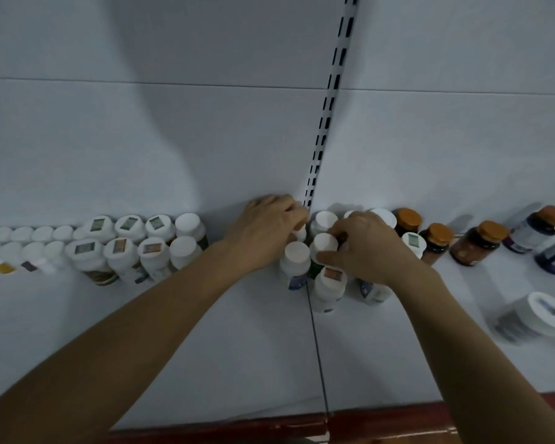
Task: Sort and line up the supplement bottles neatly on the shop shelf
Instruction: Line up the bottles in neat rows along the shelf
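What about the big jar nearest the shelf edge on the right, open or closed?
Closed: the big jar has its white lid on top.

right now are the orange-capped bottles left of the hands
No, the orange-capped bottles all stand to the right of the right hand, by the back wall.

Left hand (269, 232) curled over half-hidden bottle (300, 233), right hand (369, 248) gripping white-capped bottle (325, 243), orange-capped jars (409, 219) just beside

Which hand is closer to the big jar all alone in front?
Right. The right hand, gripping a white-capped bottle, is left of the lone jar; the left hand is even farther left.
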The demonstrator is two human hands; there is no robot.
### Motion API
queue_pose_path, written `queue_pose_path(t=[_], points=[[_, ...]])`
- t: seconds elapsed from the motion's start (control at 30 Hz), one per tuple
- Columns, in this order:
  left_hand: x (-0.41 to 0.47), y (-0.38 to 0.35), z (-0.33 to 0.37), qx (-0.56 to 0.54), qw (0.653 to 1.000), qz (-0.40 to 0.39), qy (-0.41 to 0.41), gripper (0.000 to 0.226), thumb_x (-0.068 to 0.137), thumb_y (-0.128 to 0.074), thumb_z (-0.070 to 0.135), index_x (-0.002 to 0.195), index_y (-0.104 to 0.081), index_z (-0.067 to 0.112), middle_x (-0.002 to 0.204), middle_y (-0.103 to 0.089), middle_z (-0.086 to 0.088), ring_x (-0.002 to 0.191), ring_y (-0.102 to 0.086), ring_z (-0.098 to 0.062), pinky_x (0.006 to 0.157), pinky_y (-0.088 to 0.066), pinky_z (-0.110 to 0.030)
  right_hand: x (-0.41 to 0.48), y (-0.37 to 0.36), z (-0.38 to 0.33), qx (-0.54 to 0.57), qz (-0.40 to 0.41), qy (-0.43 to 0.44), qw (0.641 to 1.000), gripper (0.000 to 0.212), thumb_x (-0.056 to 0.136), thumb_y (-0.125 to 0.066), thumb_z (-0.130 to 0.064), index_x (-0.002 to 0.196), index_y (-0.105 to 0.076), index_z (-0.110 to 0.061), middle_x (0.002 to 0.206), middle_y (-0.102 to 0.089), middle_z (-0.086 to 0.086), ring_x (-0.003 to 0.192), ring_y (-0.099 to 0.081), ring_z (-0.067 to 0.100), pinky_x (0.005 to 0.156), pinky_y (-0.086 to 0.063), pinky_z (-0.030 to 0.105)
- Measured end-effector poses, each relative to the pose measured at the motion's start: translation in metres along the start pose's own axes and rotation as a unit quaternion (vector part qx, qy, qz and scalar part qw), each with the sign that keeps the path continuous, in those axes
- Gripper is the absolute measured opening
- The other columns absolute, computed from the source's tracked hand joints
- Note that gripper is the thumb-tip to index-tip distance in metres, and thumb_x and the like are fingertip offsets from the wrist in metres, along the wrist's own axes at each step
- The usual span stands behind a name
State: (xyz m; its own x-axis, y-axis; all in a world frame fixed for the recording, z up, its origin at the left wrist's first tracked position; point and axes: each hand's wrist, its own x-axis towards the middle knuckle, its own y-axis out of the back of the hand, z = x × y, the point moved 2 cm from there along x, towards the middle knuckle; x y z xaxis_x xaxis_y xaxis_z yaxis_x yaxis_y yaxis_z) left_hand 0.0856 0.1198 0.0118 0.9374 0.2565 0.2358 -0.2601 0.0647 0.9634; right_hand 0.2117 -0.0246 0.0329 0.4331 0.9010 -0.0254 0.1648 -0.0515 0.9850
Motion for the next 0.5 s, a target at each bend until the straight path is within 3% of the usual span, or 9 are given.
queue_pose_path(t=[0.1,0.23,0.3,0.37,0.43,0.5], points=[[-0.001,0.0,0.006,-0.027,0.999,0.017,0.029,0.022,0.084,-0.068,0.017,0.09,-0.048,0.023,0.097,-0.055,0.005,0.097,-0.055,-0.024,0.079,-0.033,-0.033,-0.005,-0.001,0.002,0.048,0.033,0.012,0.998,0.035,0.079,-0.07,-0.056,0.087,-0.072,-0.022,0.087,-0.063,-0.002,0.081,-0.058,0.02,0.072,-0.054,0.042],[-0.018,0.025,0.002,-0.105,0.987,0.088,0.08,0.028,0.084,-0.074,0.014,0.107,-0.058,0.019,0.11,-0.061,0.0,0.101,-0.056,-0.024,0.086,-0.048,-0.043,-0.017,-0.001,0.008,0.145,0.126,0.02,0.981,0.031,0.085,-0.072,-0.044,0.104,-0.066,-0.021,0.101,-0.06,-0.004,0.088,-0.054,0.014,0.075,-0.048,0.033],[-0.04,0.049,-0.002,-0.181,0.956,0.183,0.141,0.032,0.087,-0.074,0.012,0.114,-0.058,0.021,0.114,-0.061,0.003,0.101,-0.057,-0.017,0.085,-0.049,-0.037,-0.026,0.007,0.008,0.229,0.187,0.025,0.955,0.028,0.09,-0.072,-0.038,0.111,-0.061,-0.024,0.107,-0.058,-0.006,0.083,-0.054,0.007,0.071,-0.043,0.019],[-0.071,0.071,-0.004,-0.254,0.907,0.266,0.205,0.034,0.091,-0.072,0.013,0.118,-0.057,0.026,0.117,-0.063,0.009,0.103,-0.06,-0.008,0.085,-0.05,-0.027,-0.034,0.016,0.0,0.296,0.242,0.035,0.923,0.028,0.092,-0.072,-0.032,0.114,-0.056,-0.031,0.112,-0.057,-0.008,0.082,-0.059,0.005,0.07,-0.045,0.016],[-0.102,0.079,-0.002,-0.304,0.871,0.299,0.244,0.034,0.093,-0.071,0.013,0.117,-0.057,0.032,0.117,-0.065,0.016,0.108,-0.063,-0.005,0.086,-0.052,-0.026,-0.035,0.017,-0.015,0.342,0.267,0.056,0.899,0.032,0.093,-0.071,-0.028,0.118,-0.052,-0.035,0.114,-0.057,-0.01,0.084,-0.062,0.005,0.07,-0.05,0.018],[-0.132,0.078,0.002,-0.308,0.862,0.299,0.268,0.032,0.093,-0.071,0.014,0.115,-0.058,0.034,0.117,-0.065,0.019,0.111,-0.063,-0.006,0.088,-0.054,-0.027,-0.029,0.012,-0.036,0.369,0.26,0.078,0.889,0.032,0.094,-0.069,-0.026,0.121,-0.053,-0.033,0.114,-0.06,-0.008,0.087,-0.062,0.003,0.069,-0.049,0.014]])
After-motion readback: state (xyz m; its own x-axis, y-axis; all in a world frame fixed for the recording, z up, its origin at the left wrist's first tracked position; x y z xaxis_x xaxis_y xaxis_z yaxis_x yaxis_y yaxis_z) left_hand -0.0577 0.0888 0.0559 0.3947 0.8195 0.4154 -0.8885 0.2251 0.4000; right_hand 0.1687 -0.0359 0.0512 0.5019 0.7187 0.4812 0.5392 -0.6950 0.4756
